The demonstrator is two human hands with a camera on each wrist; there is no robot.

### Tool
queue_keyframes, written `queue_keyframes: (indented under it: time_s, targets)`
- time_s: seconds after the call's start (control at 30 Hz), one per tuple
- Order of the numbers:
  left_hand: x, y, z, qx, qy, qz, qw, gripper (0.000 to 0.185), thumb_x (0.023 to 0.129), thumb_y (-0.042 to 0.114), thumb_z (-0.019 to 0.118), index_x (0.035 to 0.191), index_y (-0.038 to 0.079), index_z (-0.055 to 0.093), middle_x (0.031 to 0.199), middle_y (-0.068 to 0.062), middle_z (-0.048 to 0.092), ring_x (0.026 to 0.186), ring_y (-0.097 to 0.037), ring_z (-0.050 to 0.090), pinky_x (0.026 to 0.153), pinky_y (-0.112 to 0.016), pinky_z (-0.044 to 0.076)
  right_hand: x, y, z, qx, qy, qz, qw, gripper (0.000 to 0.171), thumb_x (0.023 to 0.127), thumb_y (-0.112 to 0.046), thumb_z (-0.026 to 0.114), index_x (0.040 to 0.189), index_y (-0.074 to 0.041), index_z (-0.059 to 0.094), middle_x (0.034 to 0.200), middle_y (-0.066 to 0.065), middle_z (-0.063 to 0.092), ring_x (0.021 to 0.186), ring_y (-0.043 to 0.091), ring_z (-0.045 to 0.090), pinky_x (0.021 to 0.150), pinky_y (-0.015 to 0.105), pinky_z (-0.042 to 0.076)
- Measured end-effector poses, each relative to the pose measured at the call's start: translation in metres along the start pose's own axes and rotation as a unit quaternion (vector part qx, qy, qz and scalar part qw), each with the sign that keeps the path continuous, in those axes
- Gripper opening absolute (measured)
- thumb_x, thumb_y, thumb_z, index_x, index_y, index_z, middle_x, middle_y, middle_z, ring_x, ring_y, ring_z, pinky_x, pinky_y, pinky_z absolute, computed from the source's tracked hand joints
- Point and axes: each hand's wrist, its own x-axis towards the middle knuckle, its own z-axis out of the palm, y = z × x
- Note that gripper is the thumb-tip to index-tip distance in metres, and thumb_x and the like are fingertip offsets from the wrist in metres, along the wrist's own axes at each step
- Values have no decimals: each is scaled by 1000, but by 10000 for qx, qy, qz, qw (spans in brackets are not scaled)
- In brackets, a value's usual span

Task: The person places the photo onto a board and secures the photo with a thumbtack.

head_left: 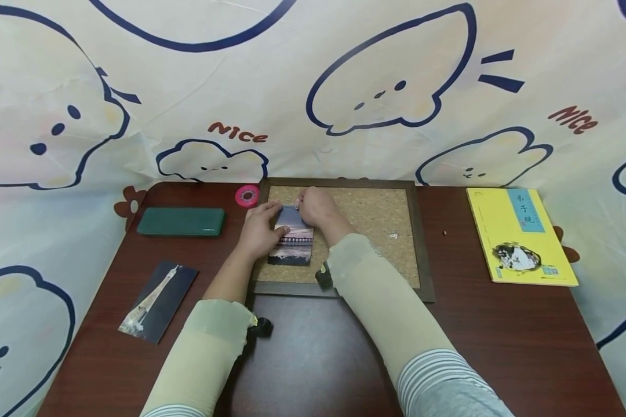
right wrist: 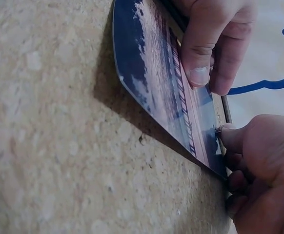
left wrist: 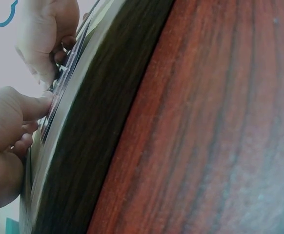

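Observation:
A photo (head_left: 292,240) of a pink-toned water scene lies near the left side of a framed cork board (head_left: 365,231). My left hand (head_left: 262,231) rests over its upper left edge, the thumb pressing on the picture. At the photo's top right corner, my right hand (head_left: 315,205) pinches a small pushpin (right wrist: 219,129), mostly hidden by the fingertips. In the right wrist view, the photo's lower edge stands off the cork and casts a shadow. Seen from the left wrist, both hands meet over the photo beyond the dark wooden frame (left wrist: 88,126).
A pink tape roll (head_left: 247,196) and a green case (head_left: 181,222) sit left of the board. Nearer me lies a tower photo (head_left: 158,301). On the right is a yellow book (head_left: 521,237). A small whitish bit (head_left: 393,236) is on the cork; a patterned cloth (head_left: 292,87) hangs behind.

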Motion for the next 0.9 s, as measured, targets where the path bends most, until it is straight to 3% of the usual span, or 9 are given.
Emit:
queue_keyframes:
  time_s: [0.3,0.47,0.57,0.67,0.77,0.9]
  targets:
    - [1,-2,1,-8,-3,-34,10000,62,87,27,71,142,9,49,147,-7,42,136,-31,29,110,-45,28,1,2,5,189,60,-77,9998,20,99,-29,52,87,-20,65,87,-2,63,81,17,57,80,35,47]
    - [1,-3,0,-26,-56,-57,10000,62,88,28,70,143,10,48,148,-7,41,136,-32,29,110,-46,28,-2,16,5,574,102,-889,9943,11,95,-19,58,103,-16,66,91,-1,61,84,15,55,81,32,46]
    - [1,-4,-1,23,-54,-103,9999,62,88,28,70,143,10,48,148,-6,41,136,-31,29,109,-47,29,-9,26,4,596,88,-1533,9863,26,91,-18,64,117,-16,64,104,0,61,97,17,56,90,34,45]
    - [1,-4,-2,48,-53,-130,9999,63,87,29,71,143,11,48,148,-6,41,135,-31,30,109,-47,30,-16,33,3,361,87,-1872,9816,37,90,-26,67,127,-20,62,123,1,57,115,20,51,101,39,39]
    - [0,-4,-2,30,-86,-86,9999,63,87,28,71,143,10,47,149,-8,40,136,-32,30,109,-48,30,-22,37,4,201,86,-1919,9812,43,91,-35,66,132,-23,60,133,2,51,124,23,46,106,42,35]
    - [1,-3,-2,-3,-127,-62,9999,63,87,29,70,143,11,47,149,-7,40,136,-32,29,109,-48,30,-23,38,6,140,123,-1820,9831,46,90,-40,65,133,-24,59,130,3,50,122,23,46,105,42,36]
